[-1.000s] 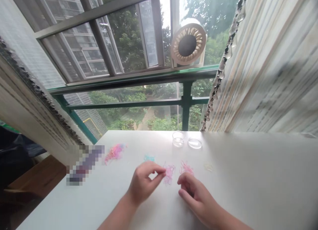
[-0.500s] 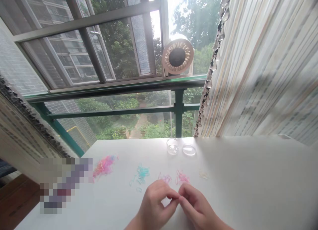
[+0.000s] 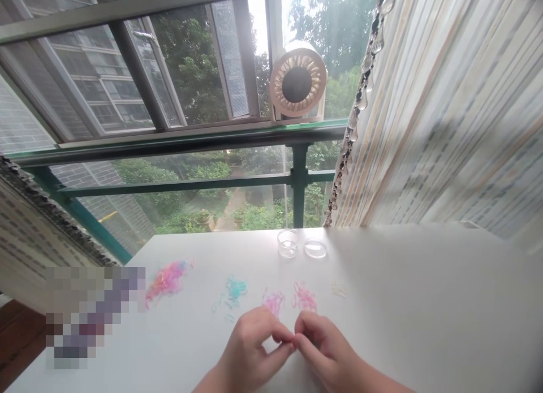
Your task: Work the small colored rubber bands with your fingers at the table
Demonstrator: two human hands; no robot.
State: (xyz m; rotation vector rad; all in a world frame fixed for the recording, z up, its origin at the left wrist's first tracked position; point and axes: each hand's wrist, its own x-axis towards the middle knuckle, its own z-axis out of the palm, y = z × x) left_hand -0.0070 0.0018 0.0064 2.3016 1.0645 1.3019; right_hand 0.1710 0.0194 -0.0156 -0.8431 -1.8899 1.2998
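Observation:
My left hand (image 3: 254,345) and my right hand (image 3: 324,348) meet over the front of the white table, fingertips pinched together and touching. Whatever lies between the fingertips is too small to make out. Just beyond my left hand is a small pile of purple-pink loops (image 3: 274,301), partly covered by the hand. A pink pile of loops (image 3: 304,297) lies behind my right hand. Farther left are turquoise loops (image 3: 235,290) and a larger mixed pile of pink, orange and blue loops (image 3: 168,279). A few pale yellow loops (image 3: 338,289) lie to the right.
Near the table's (image 3: 424,302) back edge stand a clear round container (image 3: 287,244) and a clear round lid (image 3: 315,249). A round white fan (image 3: 298,83) sits on the window ledge above the green railing (image 3: 299,184). A striped curtain (image 3: 424,116) hangs at right. A blurred patch hides the left side.
The whole view has shifted, so the table and piles appear slightly farther left and higher. My hands stay pinched together in much the same pose.

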